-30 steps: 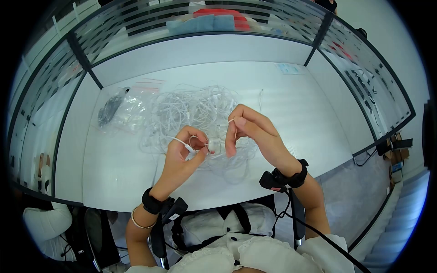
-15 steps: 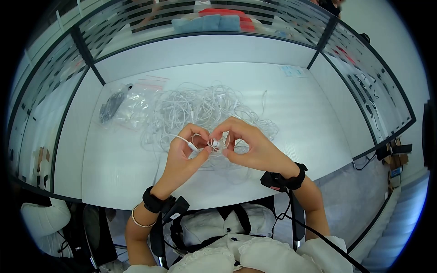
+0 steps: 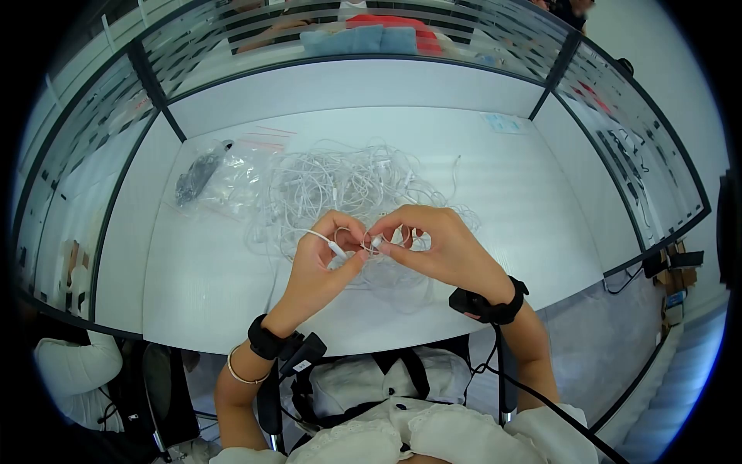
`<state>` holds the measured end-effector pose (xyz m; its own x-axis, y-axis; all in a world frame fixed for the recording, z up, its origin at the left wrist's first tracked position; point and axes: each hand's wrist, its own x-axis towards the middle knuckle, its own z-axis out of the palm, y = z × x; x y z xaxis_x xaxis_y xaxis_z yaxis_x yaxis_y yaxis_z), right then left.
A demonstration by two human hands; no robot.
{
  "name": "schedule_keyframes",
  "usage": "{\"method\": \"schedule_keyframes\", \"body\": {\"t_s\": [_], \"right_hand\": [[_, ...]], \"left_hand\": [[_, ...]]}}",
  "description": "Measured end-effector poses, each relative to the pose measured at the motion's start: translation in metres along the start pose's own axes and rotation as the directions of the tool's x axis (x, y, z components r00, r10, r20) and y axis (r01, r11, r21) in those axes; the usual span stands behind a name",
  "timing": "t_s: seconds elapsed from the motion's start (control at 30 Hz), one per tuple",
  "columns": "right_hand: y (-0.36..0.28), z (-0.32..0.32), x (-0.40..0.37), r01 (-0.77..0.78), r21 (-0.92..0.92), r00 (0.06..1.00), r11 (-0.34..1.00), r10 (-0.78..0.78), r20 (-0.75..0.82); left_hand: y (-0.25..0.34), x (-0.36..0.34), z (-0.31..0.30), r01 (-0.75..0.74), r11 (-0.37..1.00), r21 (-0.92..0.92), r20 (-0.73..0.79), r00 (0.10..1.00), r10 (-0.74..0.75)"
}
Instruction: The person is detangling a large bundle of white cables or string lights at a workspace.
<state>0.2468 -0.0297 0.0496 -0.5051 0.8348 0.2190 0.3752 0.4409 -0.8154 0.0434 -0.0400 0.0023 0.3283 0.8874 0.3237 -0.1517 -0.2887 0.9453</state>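
White wired earphones (image 3: 338, 249) are between my two hands, above the near side of a tangled heap of white earphone cables (image 3: 332, 178). My left hand (image 3: 328, 255) pinches the cord, with a white plug or earpiece lying across its palm side. With thumb and forefinger closed, my right hand (image 3: 429, 243) grips a small white earbud (image 3: 376, 242) and some cord close to the left fingertips. Thin loops of cord run between both hands. Fingers partly hide where the strands cross.
Clear plastic bags (image 3: 236, 182) lie left of the heap, one with a dark grey bundle (image 3: 199, 178) inside. A pale blue packet (image 3: 502, 122) is at the back right of the white table (image 3: 533, 209). Low panels (image 3: 355, 81) border the table. Black cables hang from my wrist bands.
My right thumb and forefinger have closed together on the earbud, where before they stood apart around a cord loop. The whole view has shifted slightly.
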Motion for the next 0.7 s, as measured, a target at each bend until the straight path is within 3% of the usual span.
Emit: {"method": "schedule_keyframes", "body": {"t_s": [0.27,0.37,0.47,0.7], "right_hand": [[0.018,0.001,0.005,0.100,0.109,0.992,0.989,-0.091,-0.085],[0.017,0.002,0.006,-0.041,0.347,0.995,0.937,0.068,-0.066],[0.020,0.006,0.005,-0.023,0.404,0.993,0.914,0.069,-0.100],[0.026,0.016,0.008,0.051,0.264,0.989,0.963,-0.012,-0.146]], "left_hand": [[0.001,0.000,-0.002,-0.018,0.997,0.075,-0.017,1.000,0.019],[-0.001,0.001,-0.003,-0.012,0.999,0.030,-0.028,1.000,0.013],[0.002,0.001,-0.003,-0.009,0.999,0.045,-0.061,0.998,0.011],[-0.003,0.001,0.000,-0.063,0.998,0.012,-0.094,0.994,0.064]]}}
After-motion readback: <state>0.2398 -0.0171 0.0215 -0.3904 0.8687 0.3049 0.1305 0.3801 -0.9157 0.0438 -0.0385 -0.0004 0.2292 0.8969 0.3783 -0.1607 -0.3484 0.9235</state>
